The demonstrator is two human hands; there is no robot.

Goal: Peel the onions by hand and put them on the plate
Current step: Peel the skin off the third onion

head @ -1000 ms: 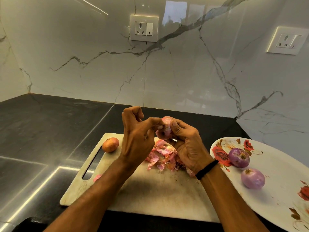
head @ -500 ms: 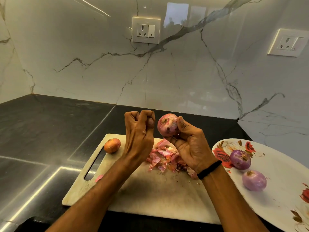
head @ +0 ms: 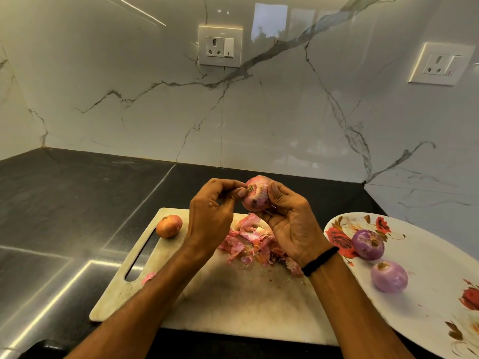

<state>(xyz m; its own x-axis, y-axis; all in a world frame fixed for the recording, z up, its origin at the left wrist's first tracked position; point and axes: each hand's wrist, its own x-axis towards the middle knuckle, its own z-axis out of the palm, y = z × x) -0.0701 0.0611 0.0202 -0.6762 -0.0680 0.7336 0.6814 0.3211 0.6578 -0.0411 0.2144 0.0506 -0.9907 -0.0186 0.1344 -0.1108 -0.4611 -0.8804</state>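
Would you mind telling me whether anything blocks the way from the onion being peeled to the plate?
Nothing visible does: the onion is held above the cutting board, and the plate lies open to its right.

Soft light is shining on the glossy wall (head: 259, 112), making a bright window patch just right of the socket (head: 220, 46). White streaks are glaring on the dark counter (head: 64, 198) left of the socket. Edges are bending; everything is looking sharp.

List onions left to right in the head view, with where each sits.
Unpeeled onion on the cutting board → onion held up by both hands → upper peeled onion on the plate → lower peeled onion on the plate.
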